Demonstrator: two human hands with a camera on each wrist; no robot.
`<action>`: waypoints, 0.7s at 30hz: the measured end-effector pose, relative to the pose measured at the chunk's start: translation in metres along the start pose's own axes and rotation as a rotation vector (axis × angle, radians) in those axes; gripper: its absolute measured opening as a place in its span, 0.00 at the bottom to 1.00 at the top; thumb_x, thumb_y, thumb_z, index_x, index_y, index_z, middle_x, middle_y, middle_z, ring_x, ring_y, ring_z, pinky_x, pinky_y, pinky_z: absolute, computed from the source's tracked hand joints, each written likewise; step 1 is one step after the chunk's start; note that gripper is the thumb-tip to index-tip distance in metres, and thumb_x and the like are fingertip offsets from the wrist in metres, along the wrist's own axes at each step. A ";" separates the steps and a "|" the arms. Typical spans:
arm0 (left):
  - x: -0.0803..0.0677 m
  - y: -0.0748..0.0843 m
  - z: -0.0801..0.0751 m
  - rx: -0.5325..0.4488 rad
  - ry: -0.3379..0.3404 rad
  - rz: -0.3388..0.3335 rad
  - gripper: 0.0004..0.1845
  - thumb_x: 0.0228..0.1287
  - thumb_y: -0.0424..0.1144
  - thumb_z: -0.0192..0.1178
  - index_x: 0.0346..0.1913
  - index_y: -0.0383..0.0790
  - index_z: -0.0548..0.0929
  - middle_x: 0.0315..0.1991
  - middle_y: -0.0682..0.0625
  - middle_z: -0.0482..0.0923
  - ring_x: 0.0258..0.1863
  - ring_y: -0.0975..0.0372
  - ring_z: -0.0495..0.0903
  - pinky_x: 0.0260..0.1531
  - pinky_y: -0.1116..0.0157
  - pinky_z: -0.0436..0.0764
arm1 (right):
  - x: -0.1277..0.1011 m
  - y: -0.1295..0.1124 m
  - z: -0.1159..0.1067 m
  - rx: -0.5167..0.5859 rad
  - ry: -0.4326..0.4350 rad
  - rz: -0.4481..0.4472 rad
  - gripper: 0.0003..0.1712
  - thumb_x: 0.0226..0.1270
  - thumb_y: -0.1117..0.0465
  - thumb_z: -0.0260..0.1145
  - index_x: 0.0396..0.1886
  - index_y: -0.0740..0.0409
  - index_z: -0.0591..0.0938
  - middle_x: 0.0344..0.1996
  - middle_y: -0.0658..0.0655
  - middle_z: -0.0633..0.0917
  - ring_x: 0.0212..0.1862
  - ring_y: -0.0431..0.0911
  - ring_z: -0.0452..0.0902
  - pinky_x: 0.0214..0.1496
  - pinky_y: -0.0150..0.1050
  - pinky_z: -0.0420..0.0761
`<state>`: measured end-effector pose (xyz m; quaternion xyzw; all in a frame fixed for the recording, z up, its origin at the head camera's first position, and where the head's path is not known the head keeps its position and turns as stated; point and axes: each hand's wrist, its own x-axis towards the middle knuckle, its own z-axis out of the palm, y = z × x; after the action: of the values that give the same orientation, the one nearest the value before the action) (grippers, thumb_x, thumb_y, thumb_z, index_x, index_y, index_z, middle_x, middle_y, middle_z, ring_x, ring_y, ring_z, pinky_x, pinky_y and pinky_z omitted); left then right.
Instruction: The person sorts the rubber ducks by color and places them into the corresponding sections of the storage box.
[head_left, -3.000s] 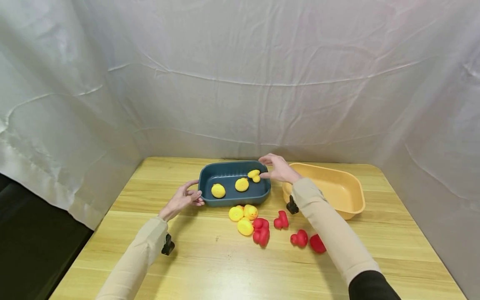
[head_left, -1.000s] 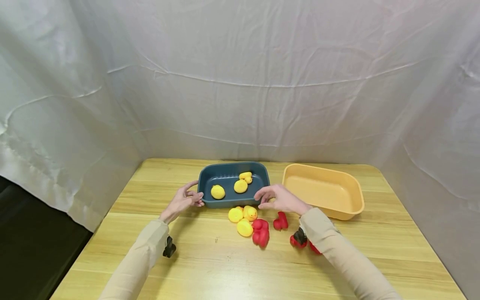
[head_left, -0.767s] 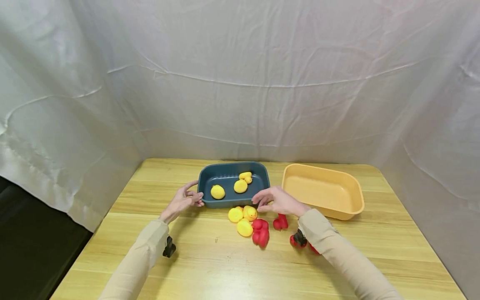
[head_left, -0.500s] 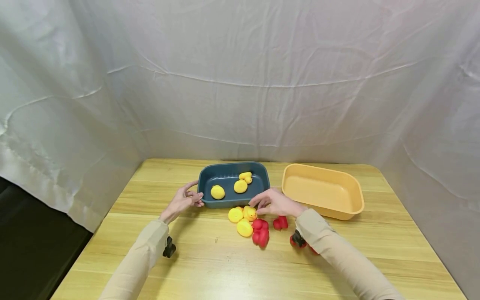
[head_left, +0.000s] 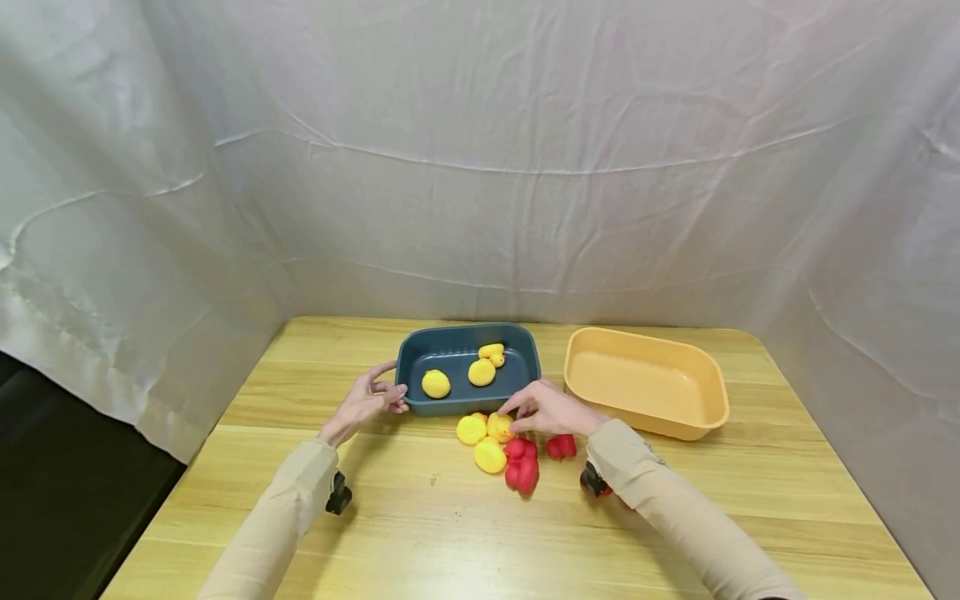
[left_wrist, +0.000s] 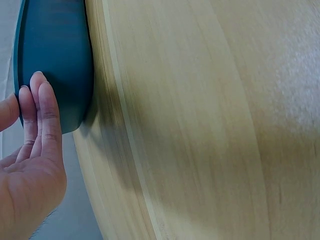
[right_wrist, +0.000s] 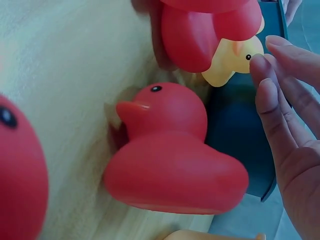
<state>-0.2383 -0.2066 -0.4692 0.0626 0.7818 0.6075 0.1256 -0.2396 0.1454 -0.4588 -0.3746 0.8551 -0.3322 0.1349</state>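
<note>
Head view forward-down over table (head_left: 450, 533); wrist views close, sharing blue tub (head_left: 450, 407).

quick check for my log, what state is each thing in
blue tray: upright, holding three yellow ducks
orange tray: upright, uncovered
front yellow ducks: clustered outside the blue tray
red duck by the orange tray: on its side
left hand: touching the blue tray
right hand: at one front yellow duck, contact unclear

Head cam bright w/ glare on near tbl (head_left: 442, 550), soft shadows; wrist cams dimmer, bluish.
</note>
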 end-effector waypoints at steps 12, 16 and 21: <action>-0.001 0.001 -0.001 0.005 -0.010 0.014 0.36 0.74 0.30 0.55 0.77 0.26 0.51 0.35 0.42 0.84 0.32 0.62 0.86 0.48 0.52 0.89 | -0.002 0.002 0.002 -0.065 0.002 -0.027 0.17 0.60 0.62 0.76 0.49 0.58 0.89 0.47 0.53 0.91 0.36 0.37 0.85 0.40 0.25 0.83; -0.001 0.000 -0.001 -0.001 -0.013 0.015 0.36 0.74 0.31 0.56 0.77 0.26 0.51 0.35 0.41 0.84 0.33 0.61 0.87 0.48 0.52 0.89 | -0.002 0.003 0.003 -0.077 0.000 -0.027 0.16 0.61 0.61 0.76 0.48 0.58 0.89 0.46 0.53 0.91 0.34 0.35 0.84 0.41 0.25 0.83; -0.001 0.000 -0.001 -0.001 -0.014 0.016 0.37 0.74 0.31 0.56 0.77 0.26 0.51 0.36 0.41 0.84 0.33 0.61 0.87 0.47 0.53 0.89 | -0.003 0.002 0.004 -0.097 -0.007 -0.009 0.16 0.59 0.60 0.77 0.47 0.57 0.90 0.45 0.51 0.91 0.32 0.32 0.80 0.40 0.26 0.81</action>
<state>-0.2376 -0.2078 -0.4689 0.0729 0.7800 0.6085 0.1264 -0.2365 0.1469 -0.4626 -0.3858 0.8680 -0.2896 0.1178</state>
